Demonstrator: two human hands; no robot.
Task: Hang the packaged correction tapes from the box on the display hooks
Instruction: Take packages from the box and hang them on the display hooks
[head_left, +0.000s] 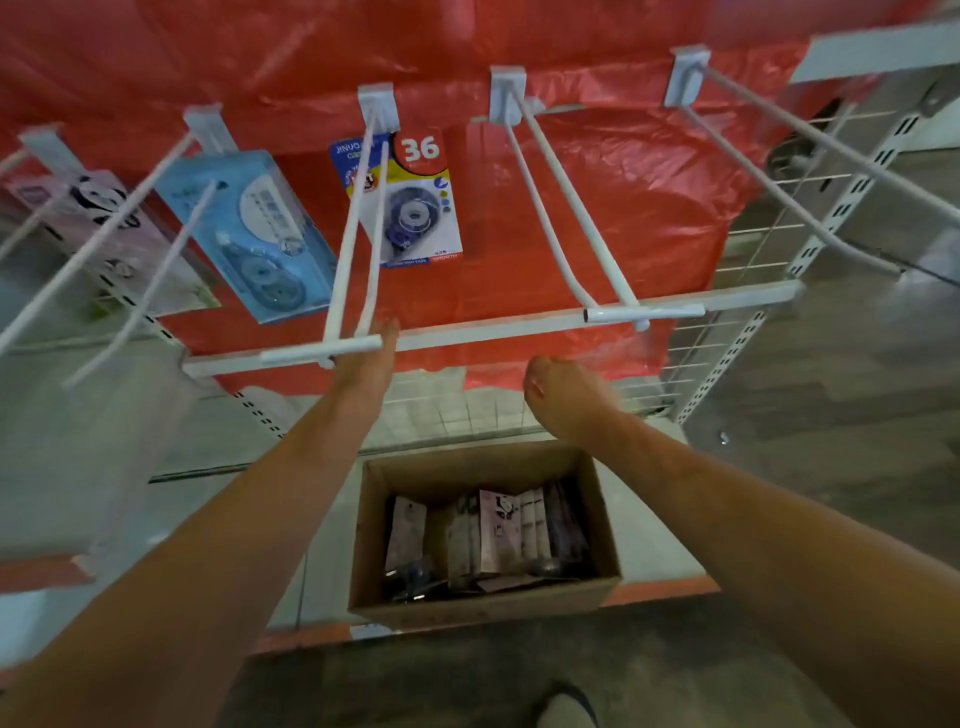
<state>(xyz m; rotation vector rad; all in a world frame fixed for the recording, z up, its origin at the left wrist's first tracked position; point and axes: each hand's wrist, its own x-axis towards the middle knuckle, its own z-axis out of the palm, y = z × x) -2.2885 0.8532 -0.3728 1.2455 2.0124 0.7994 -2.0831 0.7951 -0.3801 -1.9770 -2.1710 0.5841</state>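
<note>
A brown cardboard box (605, 512) stands on the low shelf, with several packaged correction tapes (511, 535) upright inside. White display hooks jut from the red back panel. A blue-and-red pack (415, 208) hangs on the middle hook (345, 270). A light blue pack (260, 228) and a pink panda pack (104, 218) hang on hooks further left. My left hand (371, 358) reaches up with straight fingers at the front tip of the middle hook and holds nothing. My right hand (558, 389) hovers below the bare hook (571, 213) with fingers curled, nothing visible in it.
Another bare hook (810, 171) juts out at the right. A white crossbar (519, 325) runs across in front of my hands. A wire grid panel (737, 291) and slotted uprights stand to the right. The shelf edge is orange; a shoe tip (566, 706) shows below.
</note>
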